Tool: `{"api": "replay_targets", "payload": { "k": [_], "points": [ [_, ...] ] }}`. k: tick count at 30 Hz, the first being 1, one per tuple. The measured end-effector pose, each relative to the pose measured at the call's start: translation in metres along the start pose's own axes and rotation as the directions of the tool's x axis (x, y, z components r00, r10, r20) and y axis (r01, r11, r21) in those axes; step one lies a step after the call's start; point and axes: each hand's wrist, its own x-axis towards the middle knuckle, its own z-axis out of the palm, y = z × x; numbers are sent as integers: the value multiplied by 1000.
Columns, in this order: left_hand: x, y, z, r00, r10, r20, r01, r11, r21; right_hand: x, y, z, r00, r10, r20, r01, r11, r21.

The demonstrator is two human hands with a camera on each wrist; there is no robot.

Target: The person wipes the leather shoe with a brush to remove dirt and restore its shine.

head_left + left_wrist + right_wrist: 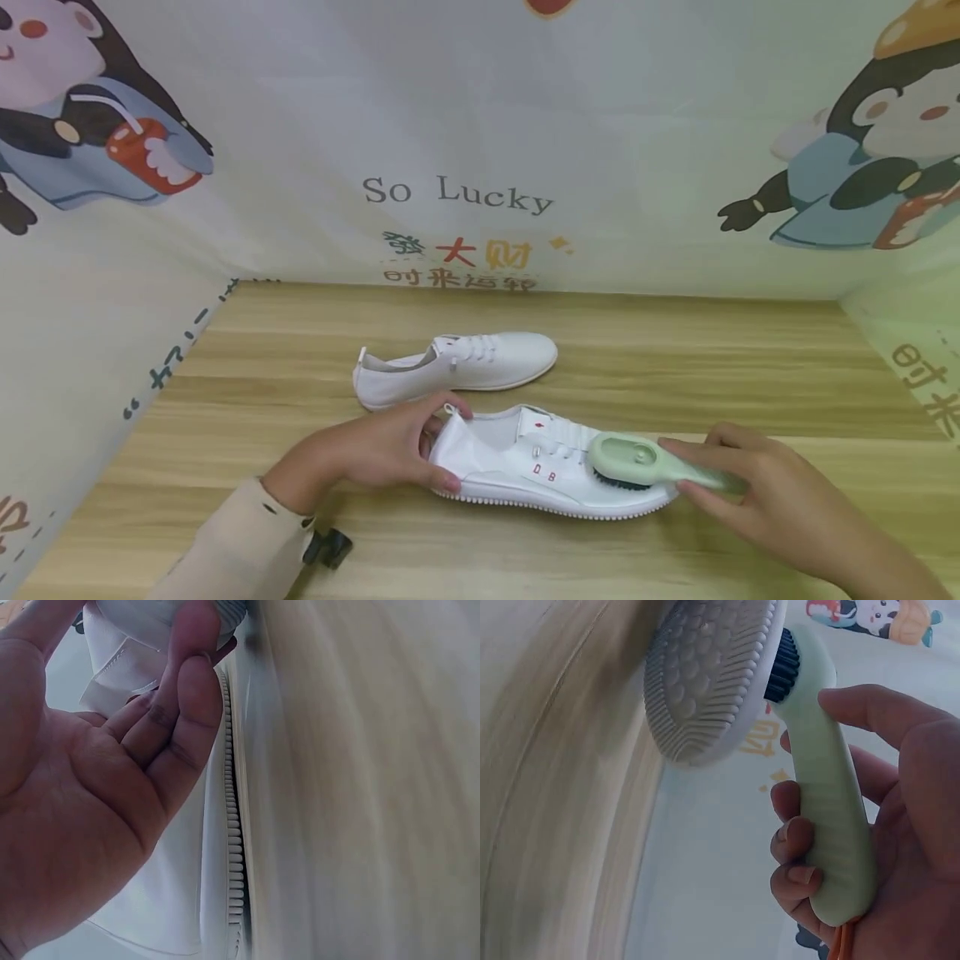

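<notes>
1. Red capital letters "D B" [544, 473] mark the near side of a white, low-cut lace-up shoe with a ridged pale sole [495, 462]; its tongue carries a small red emblem [539, 425].
2. Dark serif lettering, "So Lucky" [459, 195], crosses the pale printed backdrop [637, 208] on the far side, over coloured characters "發大财" [457, 252] and brown ones, "时来运转" [459, 280].
3. That shoe is at the near middle of the light wood-grain table [712, 375], toe to the right, its opening showing grey lining.
4. The left hand [382, 442] grips its heel.
5. The right hand [772, 492] wraps its fingers round a pale green plastic brush [658, 468], whose black bristles [618, 481] touch the upper, right of the laces. An oval recess in the brush's head contains a round detail.
6. Orange cord [841, 943] trails from the handle's end.
7. Farther and left lies a second white lace-up shoe [495, 367], toe right.
</notes>
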Motion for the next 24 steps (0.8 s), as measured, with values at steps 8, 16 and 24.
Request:
{"api": "replay_targets", "payload": {
  "k": [8,16,24],
  "points": [
    [-1,2,0,1000,3,-2,-3,1000,12,2,-14,14,998,-38,41,33,993,116],
    [-1,3,0,1000,3,-24,-1,999,51,12,-40,26,999,-30,22,29,999,45],
    [-3,3,3,1000,-7,-29,9,998,67,19,-51,32,999,-49,15,49,999,-12]
  ]
}}
